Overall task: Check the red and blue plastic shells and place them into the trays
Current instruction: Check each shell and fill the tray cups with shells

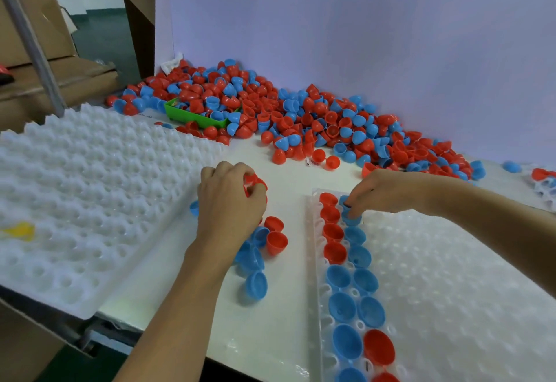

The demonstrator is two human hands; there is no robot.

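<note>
A blue shell [351, 216] is pinched by the right hand [382, 190] over the tray [451, 276], a red shell [252, 181] is gripped in the left hand [230, 201], and these light, thin, probably slippery halves are best taken at the rim.

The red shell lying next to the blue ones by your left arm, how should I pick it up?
Pinch the rim of the red shell from above: one finger inside the cup, your thumb outside. Its open mouth faces up toward the camera, so the thin edge is free to catch.

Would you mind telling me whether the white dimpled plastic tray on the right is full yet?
Not full. The white dimpled tray holds shells only in its two leftmost columns; the other pockets are empty.
</note>
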